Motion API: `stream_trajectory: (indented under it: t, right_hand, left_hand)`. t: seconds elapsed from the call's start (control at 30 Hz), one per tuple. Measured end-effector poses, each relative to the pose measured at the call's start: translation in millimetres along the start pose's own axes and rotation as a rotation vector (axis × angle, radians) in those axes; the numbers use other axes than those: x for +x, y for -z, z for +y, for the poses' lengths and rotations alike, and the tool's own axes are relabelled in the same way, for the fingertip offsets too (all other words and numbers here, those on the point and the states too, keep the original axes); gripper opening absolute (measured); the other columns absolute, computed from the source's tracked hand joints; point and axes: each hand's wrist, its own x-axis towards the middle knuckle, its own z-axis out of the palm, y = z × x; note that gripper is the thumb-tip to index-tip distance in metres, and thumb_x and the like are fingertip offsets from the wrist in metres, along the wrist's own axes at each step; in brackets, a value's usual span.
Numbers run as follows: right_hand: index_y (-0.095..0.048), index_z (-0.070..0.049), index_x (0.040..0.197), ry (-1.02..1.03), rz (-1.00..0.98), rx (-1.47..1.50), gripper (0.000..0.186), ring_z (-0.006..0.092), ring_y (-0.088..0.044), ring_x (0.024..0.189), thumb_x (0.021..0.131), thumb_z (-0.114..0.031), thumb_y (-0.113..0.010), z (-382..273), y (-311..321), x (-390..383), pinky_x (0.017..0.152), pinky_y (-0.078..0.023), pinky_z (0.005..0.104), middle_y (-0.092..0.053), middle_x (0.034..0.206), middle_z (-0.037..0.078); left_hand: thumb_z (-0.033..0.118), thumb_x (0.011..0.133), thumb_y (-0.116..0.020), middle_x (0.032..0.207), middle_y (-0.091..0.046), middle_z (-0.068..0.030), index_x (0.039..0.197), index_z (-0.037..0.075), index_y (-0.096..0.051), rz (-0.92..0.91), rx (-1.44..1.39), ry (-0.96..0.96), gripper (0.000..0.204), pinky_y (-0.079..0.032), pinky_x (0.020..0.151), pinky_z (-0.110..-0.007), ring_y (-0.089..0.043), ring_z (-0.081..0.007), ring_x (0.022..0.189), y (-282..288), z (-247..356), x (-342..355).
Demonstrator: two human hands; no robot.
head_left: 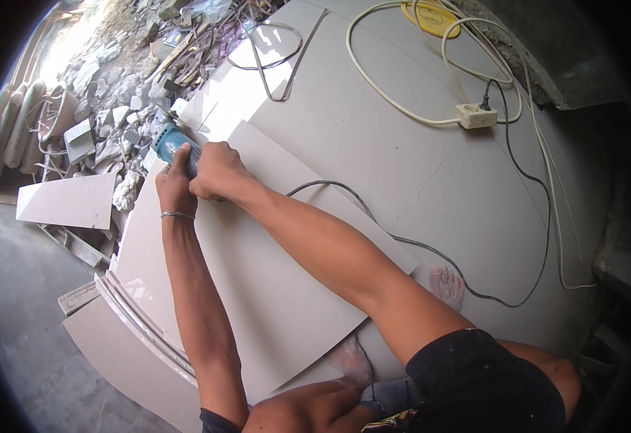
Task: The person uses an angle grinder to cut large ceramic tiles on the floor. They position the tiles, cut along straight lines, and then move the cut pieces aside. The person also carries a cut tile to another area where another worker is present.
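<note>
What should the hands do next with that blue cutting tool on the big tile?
Probably push the blue cutting tool slowly along the tile. Both the left hand and right hand grip it at the tile's far edge, so most of the tile looks uncut.

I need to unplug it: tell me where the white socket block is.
In the head view the white socket block lies upper right on the grey tiled floor, among the cream cable loops, below the yellow reel, far from both hands.
</note>
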Motion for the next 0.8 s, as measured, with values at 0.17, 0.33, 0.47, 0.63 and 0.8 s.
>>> stream_trajectory:
  t: [0.17, 0.33, 0.47, 0.63, 0.8]
  right_hand:
    - [-0.067, 0.013, 0.105, 0.046, 0.067, -0.013, 0.049, 0.0385, -0.073, 0.109, 0.069, -0.017, -0.081, 4.7, -4.0, -1.9, 0.094, -0.061, 0.0382, -0.072, 0.112, 0.030]
    - [-0.068, 0.013, 0.105, 0.034, 0.071, 0.000, 0.049, 0.0382, -0.074, 0.108, 0.069, -0.018, -0.082, 6.3, -5.3, -2.4, 0.093, -0.061, 0.0391, -0.072, 0.110, 0.030]
    - [-0.068, 0.012, 0.104, 0.041, 0.073, 0.004, 0.048, 0.0380, -0.074, 0.107, 0.069, -0.018, -0.082, 6.7, -4.5, -2.9, 0.093, -0.061, 0.0388, -0.073, 0.109, 0.030]
    - [-0.069, 0.012, 0.103, 0.039, 0.082, -0.017, 0.046, 0.0374, -0.075, 0.105, 0.069, -0.018, -0.082, 5.8, -4.6, -4.1, 0.092, -0.062, 0.0389, -0.073, 0.109, 0.029]
    - [-0.069, 0.011, 0.102, 0.018, 0.081, -0.012, 0.044, 0.0370, -0.075, 0.105, 0.070, -0.016, -0.081, 5.7, -4.3, -6.1, 0.091, -0.062, 0.0395, -0.073, 0.109, 0.029]
  left_hand:
    - [0.026, 0.092, -0.081, 0.091, -0.071, -0.0089, 0.101, -0.008, -0.070, -0.012, -0.020, 0.010, 0.037, -0.056, 0.065, -0.032, -0.068, -0.0165, 0.072, 1.0, -3.1, -0.6]
    - [0.029, 0.093, -0.080, 0.090, -0.072, -0.0087, 0.102, -0.007, -0.071, 0.000, -0.022, 0.038, 0.037, -0.055, 0.067, -0.032, -0.068, -0.0171, 0.074, 0.5, -4.6, -1.4]
    - [0.027, 0.092, -0.081, 0.090, -0.071, -0.0085, 0.101, -0.007, -0.071, -0.014, -0.031, 0.018, 0.036, -0.055, 0.066, -0.032, -0.068, -0.0166, 0.073, 0.8, -4.3, -1.4]
    - [0.028, 0.093, -0.081, 0.089, -0.071, -0.0078, 0.099, -0.006, -0.072, -0.008, -0.040, 0.051, 0.036, -0.054, 0.066, -0.032, -0.067, -0.0163, 0.073, 0.5, -4.7, -2.4]
    - [0.023, 0.091, -0.082, 0.088, -0.071, -0.0081, 0.099, -0.007, -0.069, -0.007, -0.063, 0.013, 0.034, -0.056, 0.062, -0.030, -0.068, -0.0157, 0.069, -0.3, -4.9, -4.7]
